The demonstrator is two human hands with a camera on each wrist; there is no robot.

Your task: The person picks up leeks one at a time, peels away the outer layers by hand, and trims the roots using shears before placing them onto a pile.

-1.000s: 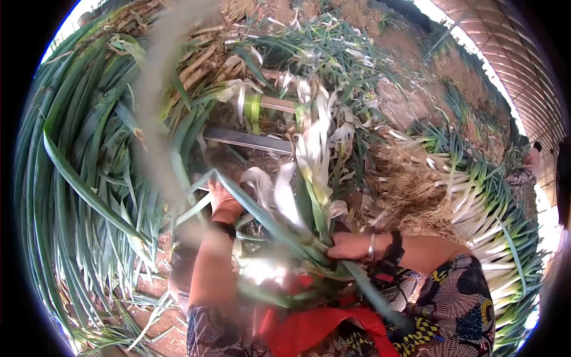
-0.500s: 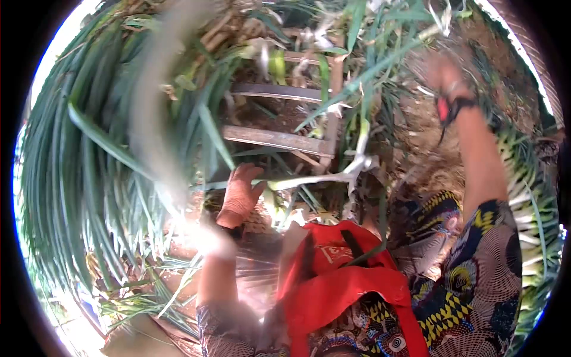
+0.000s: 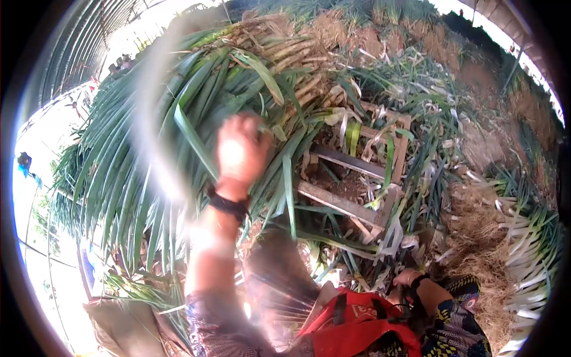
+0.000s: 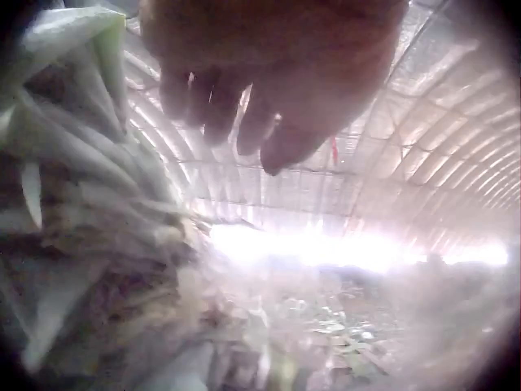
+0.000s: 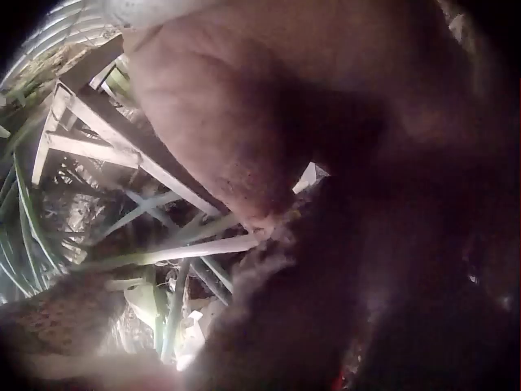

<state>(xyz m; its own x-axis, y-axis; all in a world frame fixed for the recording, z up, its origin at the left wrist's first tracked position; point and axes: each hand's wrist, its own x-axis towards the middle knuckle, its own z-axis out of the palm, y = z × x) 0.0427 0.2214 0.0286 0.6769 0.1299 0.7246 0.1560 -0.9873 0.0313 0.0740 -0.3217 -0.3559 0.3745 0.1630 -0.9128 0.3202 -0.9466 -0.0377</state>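
Note:
In the head view my left hand (image 3: 241,149), blurred, is over the big pile of green onions (image 3: 148,137), close above the leaves. Its fingers reach forward, loosely spread with nothing between them, in the left wrist view. My right hand (image 3: 407,277) is low beside my knee, near the wooden slatted frame (image 3: 342,201). In the right wrist view a pale onion stalk (image 5: 195,249) runs up to the tip of that hand (image 5: 220,122). Shadow hides its other fingers, and I cannot tell whether it grips the stalk.
Beyond the frame lie loose leaves and peelings (image 3: 428,119). On the right, a row of white-stemmed onions (image 3: 526,285) lies with roots toward me. A red apron (image 3: 351,324) covers my lap. A brown sack (image 3: 119,327) lies at lower left.
The right hand swung out to the far right, an onion near it, then came back to my knee. My left hand moved from beside the frame up over the onion pile. The view turned left.

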